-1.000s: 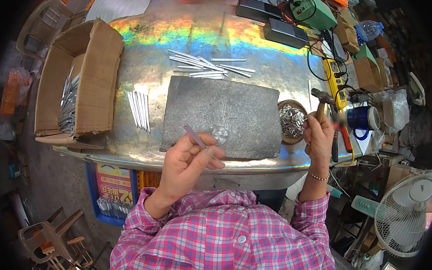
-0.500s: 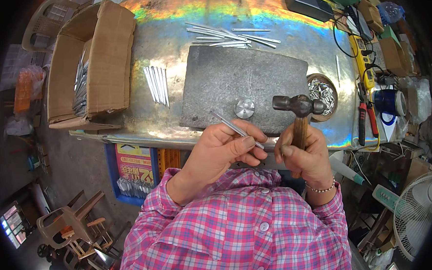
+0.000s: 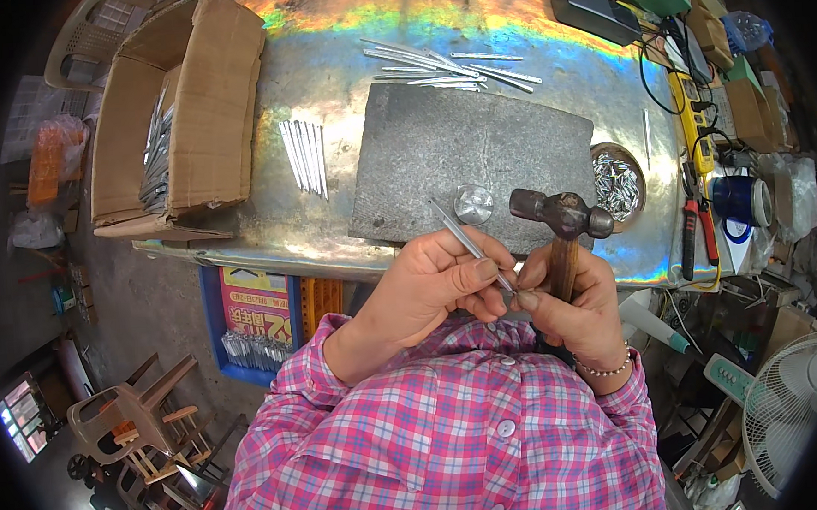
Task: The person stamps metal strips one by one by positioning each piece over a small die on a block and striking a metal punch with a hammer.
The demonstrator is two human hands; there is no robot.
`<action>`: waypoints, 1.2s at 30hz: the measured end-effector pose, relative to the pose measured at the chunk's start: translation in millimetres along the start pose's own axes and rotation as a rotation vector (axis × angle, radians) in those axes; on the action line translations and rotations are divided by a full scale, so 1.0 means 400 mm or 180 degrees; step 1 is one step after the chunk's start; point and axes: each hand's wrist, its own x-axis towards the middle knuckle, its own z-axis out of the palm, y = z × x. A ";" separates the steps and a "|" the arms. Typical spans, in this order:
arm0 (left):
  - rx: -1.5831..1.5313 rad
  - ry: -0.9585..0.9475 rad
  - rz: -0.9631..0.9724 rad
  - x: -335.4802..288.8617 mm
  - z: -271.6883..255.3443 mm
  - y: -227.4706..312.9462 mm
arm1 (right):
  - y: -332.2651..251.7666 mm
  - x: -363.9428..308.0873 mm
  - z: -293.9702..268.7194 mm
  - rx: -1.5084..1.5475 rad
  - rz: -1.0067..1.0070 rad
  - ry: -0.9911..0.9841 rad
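Note:
My left hand [image 3: 442, 285] pinches a thin silver metal rod [image 3: 463, 236], which slants from its far tip near the steel plate down to my fingers. My right hand [image 3: 577, 297] wraps round the wooden handle of a ball-peen hammer [image 3: 564, 217], head upward. Its thumb and fingertip meet the rod's near end beside my left fingers; whether they pinch a small part there is hidden. Just beyond my hands lies a dark flat steel plate [image 3: 467, 141] with a small round shiny metal disc [image 3: 473, 204] on its near part.
Loose metal rods [image 3: 426, 65] lie behind the plate, and a neat row of rods [image 3: 304, 157] to its left. A cardboard box [image 3: 207, 118] holds more. At right are a bowl of small metal pieces [image 3: 617, 187], pliers [image 3: 689, 236] and a yellow power strip [image 3: 692, 120].
My right hand has moved left and its thumb now meets the rod's near end at my left fingers. The hammer has tilted slightly with it. The whole view has shifted a little.

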 end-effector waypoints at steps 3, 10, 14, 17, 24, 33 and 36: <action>0.0120 0.0046 0.0054 0.000 0.000 0.002 | 0.001 0.003 -0.001 -0.0054 0.0018 0.0011; 0.1179 0.0131 0.0463 -0.010 0.011 -0.001 | 0.004 0.012 0.001 0.0093 0.0038 0.0026; 0.0987 -0.0009 0.0631 -0.008 0.005 -0.009 | 0.011 0.017 0.000 0.0246 0.0027 -0.0008; 0.0543 -0.0124 0.0404 -0.009 -0.019 -0.009 | 0.019 0.026 -0.007 0.0412 0.0009 -0.0275; 0.0030 0.0256 0.0893 -0.024 -0.052 0.025 | 0.004 0.093 -0.015 -0.2061 -0.0907 0.0465; 0.1009 0.0454 0.1226 -0.010 -0.048 0.057 | 0.009 0.159 0.009 -0.3304 -0.1575 0.0408; 0.1799 0.0564 0.1393 0.008 -0.037 0.066 | 0.009 0.144 -0.011 -0.2915 -0.1376 0.0539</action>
